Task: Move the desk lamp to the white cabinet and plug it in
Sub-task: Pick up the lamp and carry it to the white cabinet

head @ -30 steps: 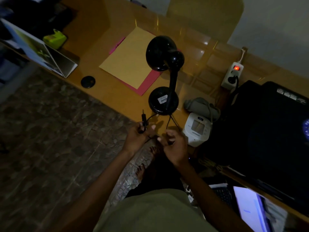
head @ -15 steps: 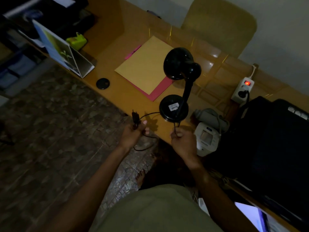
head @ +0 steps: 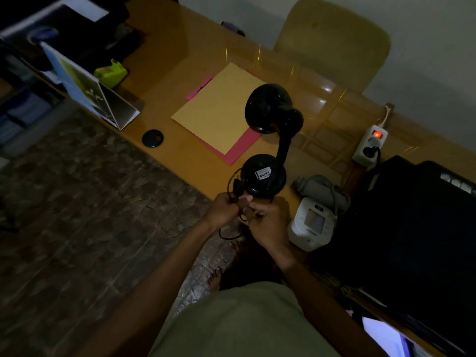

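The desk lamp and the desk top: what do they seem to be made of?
The desk lamp looks like glossy black plastic or painted metal; its shade and base show soft highlights, and the dim light leaves it open. The desk top looks like lacquered wood or a glass-covered surface, as it mirrors the chair.

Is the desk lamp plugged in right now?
Unplugged: its plug is held in the left hand, away from the power strip.

left hand [head: 223, 208] and right hand [head: 268, 224] touching, both clenched
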`<state>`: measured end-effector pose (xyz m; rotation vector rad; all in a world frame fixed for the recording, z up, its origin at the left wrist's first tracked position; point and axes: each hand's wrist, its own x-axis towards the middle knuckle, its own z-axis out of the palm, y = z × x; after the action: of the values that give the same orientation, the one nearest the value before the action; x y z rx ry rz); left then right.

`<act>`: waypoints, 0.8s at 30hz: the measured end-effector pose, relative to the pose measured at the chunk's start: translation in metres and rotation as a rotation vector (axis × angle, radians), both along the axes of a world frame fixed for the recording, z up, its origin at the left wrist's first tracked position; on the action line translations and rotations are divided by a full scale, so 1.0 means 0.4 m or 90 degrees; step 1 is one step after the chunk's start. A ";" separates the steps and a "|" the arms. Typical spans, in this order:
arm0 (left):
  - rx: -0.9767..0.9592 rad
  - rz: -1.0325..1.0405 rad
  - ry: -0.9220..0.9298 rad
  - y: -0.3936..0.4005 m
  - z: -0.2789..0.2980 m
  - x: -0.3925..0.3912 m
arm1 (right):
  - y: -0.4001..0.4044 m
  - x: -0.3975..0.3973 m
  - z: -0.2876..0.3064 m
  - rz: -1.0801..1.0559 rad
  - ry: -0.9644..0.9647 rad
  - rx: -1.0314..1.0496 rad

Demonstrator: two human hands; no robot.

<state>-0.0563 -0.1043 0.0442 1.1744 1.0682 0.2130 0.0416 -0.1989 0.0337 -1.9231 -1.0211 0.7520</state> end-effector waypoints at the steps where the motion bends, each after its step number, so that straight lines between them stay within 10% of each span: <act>1: -0.003 0.005 0.000 0.005 -0.003 -0.004 | 0.004 0.007 0.003 -0.008 -0.018 0.000; 11: 0.001 0.069 0.021 0.058 -0.028 -0.026 | 0.078 0.159 -0.045 -0.180 -0.002 -0.072; 24: 0.051 0.167 0.082 0.096 -0.054 -0.005 | 0.200 0.276 -0.172 0.127 -0.132 -0.217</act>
<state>-0.0583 -0.0660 0.0227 1.1287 1.3388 0.3915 0.1520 -0.1190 -0.0350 -2.2493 -1.2930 0.8982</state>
